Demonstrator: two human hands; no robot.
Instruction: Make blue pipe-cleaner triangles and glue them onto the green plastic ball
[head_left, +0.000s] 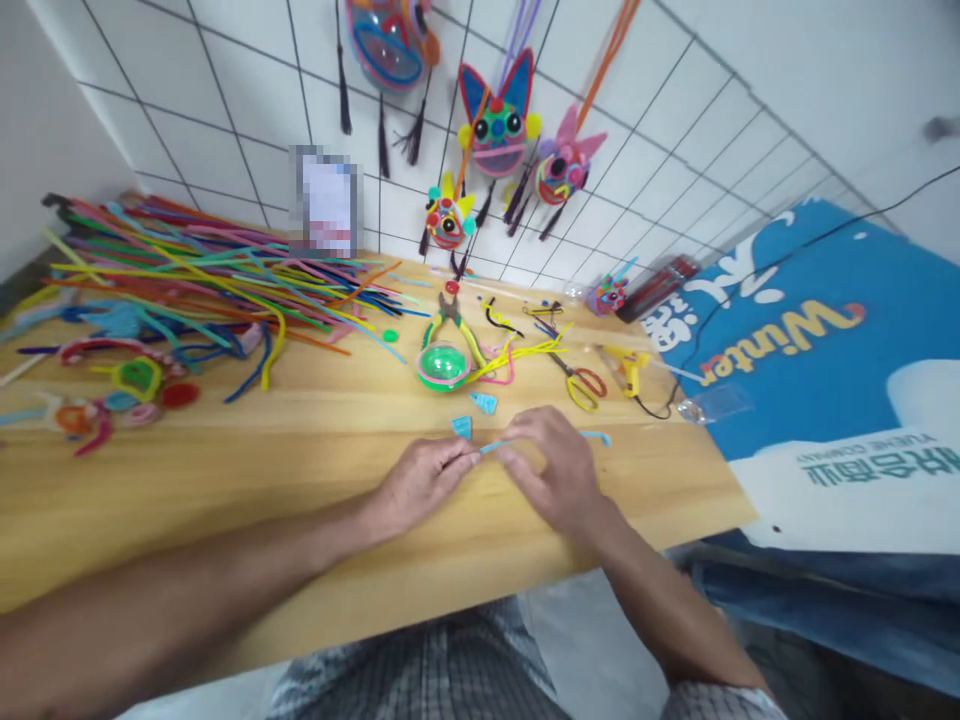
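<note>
Between my two hands a light blue pipe cleaner [494, 447] is stretched above the front of the table. My left hand [420, 482] pinches one end of it. Closed around its middle is my right hand [556, 470], and the bent far end sticks out to the right past the knuckles. Two small folded light blue pipe cleaner pieces lie just beyond: one piece [461, 427] by my left fingertips, another piece [484, 403] a bit farther back. Behind them sits a green bowl-shaped piece [443, 367] with a pink rim, in front of pliers [449, 312] with green and yellow handles.
A big pile of coloured pipe cleaners [225, 270] covers the back left. Scissors [583, 385] and a yellow glue gun [632, 372] with a black cord lie to the right. Decorated mask ornaments [499, 130] hang from the wall grid. A blue printed board [825, 330] stands at the right.
</note>
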